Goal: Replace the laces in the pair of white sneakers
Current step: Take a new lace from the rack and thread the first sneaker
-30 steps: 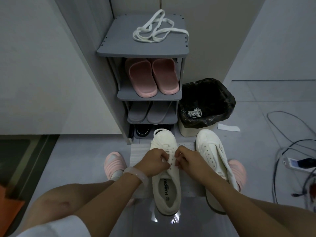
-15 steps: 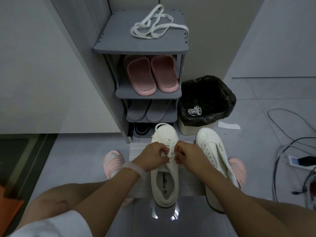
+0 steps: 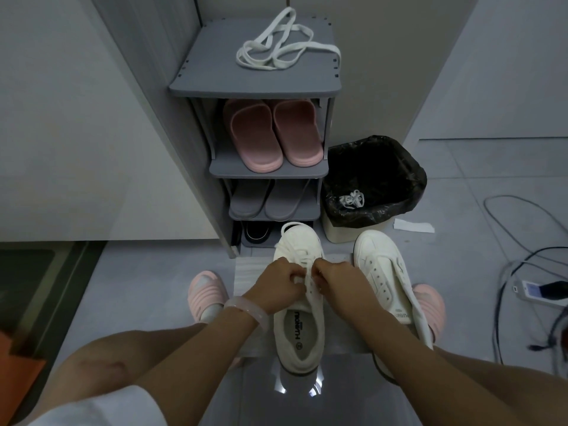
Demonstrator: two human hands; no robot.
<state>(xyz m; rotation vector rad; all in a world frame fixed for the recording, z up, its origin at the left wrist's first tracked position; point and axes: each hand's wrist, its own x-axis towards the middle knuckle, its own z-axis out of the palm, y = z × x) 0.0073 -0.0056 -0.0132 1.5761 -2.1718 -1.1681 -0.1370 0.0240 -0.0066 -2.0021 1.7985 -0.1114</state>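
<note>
both hands work over the left sneaker (image 3: 299,315), centre of the mat. the left hand (image 3: 278,285) and right hand (image 3: 335,282) each pinch its lace (image 3: 307,272) at the middle eyelets. the lace looks flat, soft and limp, best held near the tip. at 3 o'clock the right sneaker (image 3: 387,278) appears unlaced; 12 o'clock, spare laces (image 3: 282,47) on the rack (image 3: 215,84).

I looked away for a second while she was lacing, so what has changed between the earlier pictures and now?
Very little. Both hands, left hand and right hand, stay pinched on the lace over the left sneaker, shifting only slightly along its eyelets. Unchanged: the right sneaker beside it with empty eyelets, the spare laces on top of the shoe rack, and the old lace in the bin.
</note>
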